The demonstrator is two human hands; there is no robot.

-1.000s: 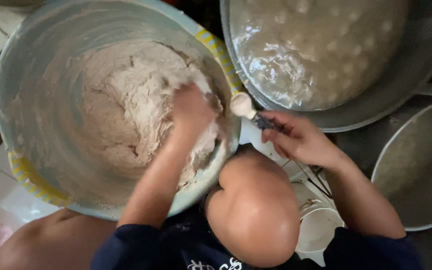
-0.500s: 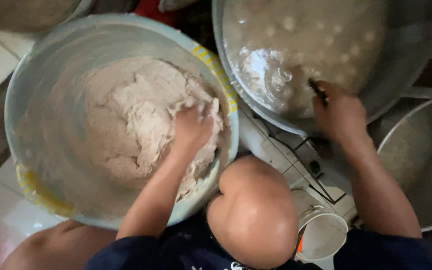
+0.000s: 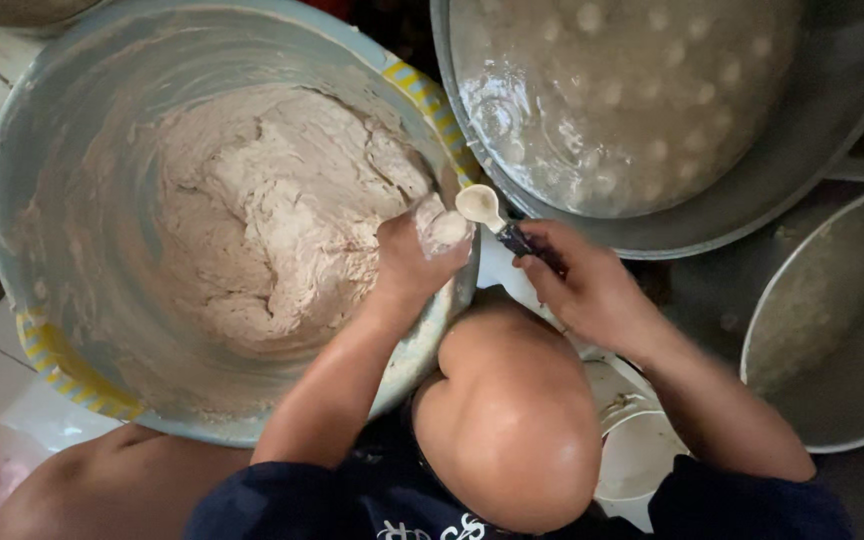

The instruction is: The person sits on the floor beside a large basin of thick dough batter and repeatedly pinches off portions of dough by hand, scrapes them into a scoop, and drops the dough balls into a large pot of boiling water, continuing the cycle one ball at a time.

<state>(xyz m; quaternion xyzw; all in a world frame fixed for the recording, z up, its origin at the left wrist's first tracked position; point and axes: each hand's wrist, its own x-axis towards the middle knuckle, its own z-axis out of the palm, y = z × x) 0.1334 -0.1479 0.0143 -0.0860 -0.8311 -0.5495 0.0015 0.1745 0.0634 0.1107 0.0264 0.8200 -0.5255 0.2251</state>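
A big blue-grey basin (image 3: 22, 200) with a yellow striped rim holds a mass of pale brownish dough (image 3: 262, 210). My left hand (image 3: 407, 265) is at the basin's right edge, closed on dough, and a small lump (image 3: 447, 230) bulges out above the fist. My right hand (image 3: 592, 290) grips a spoon by its dark handle. The spoon's white bowl (image 3: 479, 206) sits just right of that lump, over the basin's rim.
A wide metal pan (image 3: 832, 110) at the top right holds cloudy liquid with several pale balls in it. Another metal pan (image 3: 802, 330) stands at the right edge. A white cup (image 3: 642, 455) sits beside my bare knee (image 3: 512, 420). White floor tiles lie at left.
My right hand reached into the metal pan with the spoon, then came back to the basin's rim. My left hand slid to the basin's right edge, squeezing up a lump of dough.
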